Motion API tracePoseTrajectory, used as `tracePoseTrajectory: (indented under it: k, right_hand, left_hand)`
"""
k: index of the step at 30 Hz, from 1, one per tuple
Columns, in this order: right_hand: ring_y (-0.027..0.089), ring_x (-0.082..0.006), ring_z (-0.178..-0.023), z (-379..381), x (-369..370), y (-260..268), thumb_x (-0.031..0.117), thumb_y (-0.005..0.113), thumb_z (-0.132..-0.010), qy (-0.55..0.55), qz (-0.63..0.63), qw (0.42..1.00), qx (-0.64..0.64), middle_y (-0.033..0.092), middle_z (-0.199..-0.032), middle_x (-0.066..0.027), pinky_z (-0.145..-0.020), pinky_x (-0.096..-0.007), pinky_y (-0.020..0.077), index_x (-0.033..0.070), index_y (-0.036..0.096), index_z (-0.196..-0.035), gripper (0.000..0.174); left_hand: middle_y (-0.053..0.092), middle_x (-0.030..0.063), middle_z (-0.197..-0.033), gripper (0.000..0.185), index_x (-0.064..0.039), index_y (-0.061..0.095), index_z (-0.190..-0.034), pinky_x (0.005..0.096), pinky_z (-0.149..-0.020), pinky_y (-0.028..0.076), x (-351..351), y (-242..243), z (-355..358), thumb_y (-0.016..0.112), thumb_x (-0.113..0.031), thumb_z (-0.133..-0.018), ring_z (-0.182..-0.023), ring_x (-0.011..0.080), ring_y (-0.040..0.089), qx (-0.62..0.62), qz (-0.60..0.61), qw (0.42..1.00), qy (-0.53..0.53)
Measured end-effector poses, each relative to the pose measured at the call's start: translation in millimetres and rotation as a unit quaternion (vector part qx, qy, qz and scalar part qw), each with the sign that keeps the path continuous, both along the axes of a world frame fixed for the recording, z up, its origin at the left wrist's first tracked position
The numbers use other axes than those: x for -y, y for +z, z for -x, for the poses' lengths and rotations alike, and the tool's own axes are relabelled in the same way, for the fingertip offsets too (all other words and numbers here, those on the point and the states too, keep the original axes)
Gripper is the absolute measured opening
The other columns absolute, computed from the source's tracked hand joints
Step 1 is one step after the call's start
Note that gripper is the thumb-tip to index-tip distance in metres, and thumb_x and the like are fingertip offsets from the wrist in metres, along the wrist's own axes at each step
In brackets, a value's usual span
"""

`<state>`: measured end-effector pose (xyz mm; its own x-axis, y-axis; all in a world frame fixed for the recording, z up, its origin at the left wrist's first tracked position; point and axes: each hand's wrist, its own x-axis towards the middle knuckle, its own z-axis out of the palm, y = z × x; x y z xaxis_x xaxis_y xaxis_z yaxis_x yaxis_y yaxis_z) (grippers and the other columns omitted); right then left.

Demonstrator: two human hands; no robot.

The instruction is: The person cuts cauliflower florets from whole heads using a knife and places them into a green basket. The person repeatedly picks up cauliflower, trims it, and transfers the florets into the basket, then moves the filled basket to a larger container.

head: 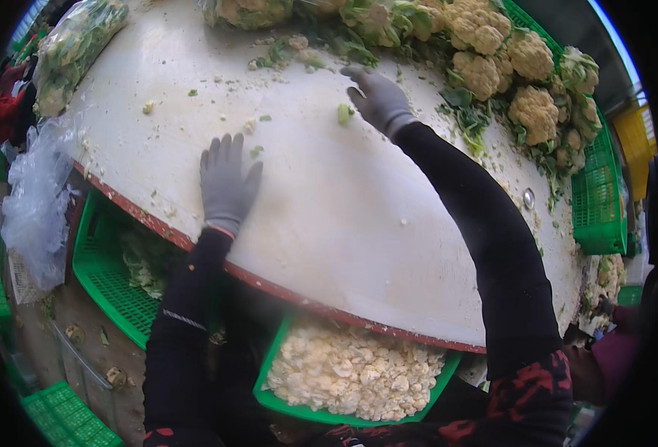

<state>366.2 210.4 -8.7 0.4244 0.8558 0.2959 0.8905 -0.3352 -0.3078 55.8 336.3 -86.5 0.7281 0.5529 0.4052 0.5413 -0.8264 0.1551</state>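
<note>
My left hand, in a grey glove, lies flat over the white tabletop with its fingers spread and nothing held. Small cauliflower crumbs and leaf bits are just beyond its fingertips. My right hand, gloved alike, reaches toward the far side with its fingers apart. Left of that wrist is a short green stalk piece. Past the right hand, cauliflower heads with leaves are heaped along the far right edge. Loose trimmings lie beyond the hands.
A green crate of cauliflower florets sits under the table's red front edge. Another green crate holds leaves at left. Plastic bags hang beside the bagged cauliflower. A round metal object lies at right; another person's sleeve shows beyond.
</note>
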Motion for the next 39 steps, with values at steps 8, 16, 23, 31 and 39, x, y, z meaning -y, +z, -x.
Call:
tracePoseTrajectory:
  k: [8,16,23,31,39]
  right_hand:
    - [0.064,-0.0378,-0.116,-18.3,-167.1,13.1,0.039,0.06,-0.095,-0.067,0.128,0.99,0.01,0.06,-0.13,-0.0174,-0.094,-0.0495,0.0541,0.022,0.052,-0.143,0.052]
    - [0.066,-0.0401,-0.106,-36.4,-179.3,8.3,0.03,0.068,-0.088,-0.097,0.186,0.975,-0.075,0.065,-0.119,-0.0209,-0.091,-0.049,0.0537,0.024,0.058,-0.133,0.046]
    - [0.07,-0.0199,-0.082,-44.3,-77.0,45.5,0.025,0.06,-0.098,0.017,0.012,0.841,-0.54,0.069,-0.106,-0.0094,-0.071,-0.0334,0.058,0.011,0.058,-0.128,0.033]
    - [0.066,-0.0114,-0.093,3.0,52.9,99.7,0.0,0.07,-0.084,0.053,0.019,0.674,-0.736,0.07,-0.125,-0.0095,-0.081,-0.0272,0.0566,0.005,0.057,-0.14,0.058]
    - [0.065,-0.0136,-0.087,129.1,139.8,104.7,0.024,0.073,-0.09,0.034,0.036,0.605,-0.795,0.065,-0.112,-0.0094,-0.073,-0.0258,0.0568,0.0,0.055,-0.134,0.053]
  left_hand:
    - [0.045,0.0224,-0.151,0.063,-0.004,0.051,-0.143,0.0563,-0.119,0.026,-2.5,19.1,-5.1,0.067,-0.033,-0.089,-0.142,0.0437,0.038,-0.015,0.091,0.996,0.003]
    - [0.043,0.0218,-0.153,0.062,-0.005,0.051,-0.143,0.0564,-0.12,0.025,-6.3,27.8,-11.3,0.066,-0.033,-0.089,-0.144,0.042,0.036,-0.05,0.134,0.99,0.008]
    - [0.045,0.0194,-0.152,0.058,-0.007,0.054,-0.141,0.055,-0.121,0.025,-6.0,20.8,-14.4,0.06,-0.037,-0.092,-0.144,0.0399,0.037,-0.038,0.11,0.993,0.016]
    - [0.048,0.0167,-0.15,0.056,-0.009,0.055,-0.139,0.0527,-0.12,0.028,-4.9,7.5,-18.7,0.065,-0.031,-0.088,-0.142,0.0372,0.04,-0.01,0.08,0.996,0.025]
    - [0.051,0.0155,-0.148,0.054,-0.009,0.055,-0.141,0.048,-0.117,0.033,3.2,24.4,-22.1,0.067,-0.026,-0.09,-0.141,0.0323,0.044,0.001,0.0,1.0,-0.001]
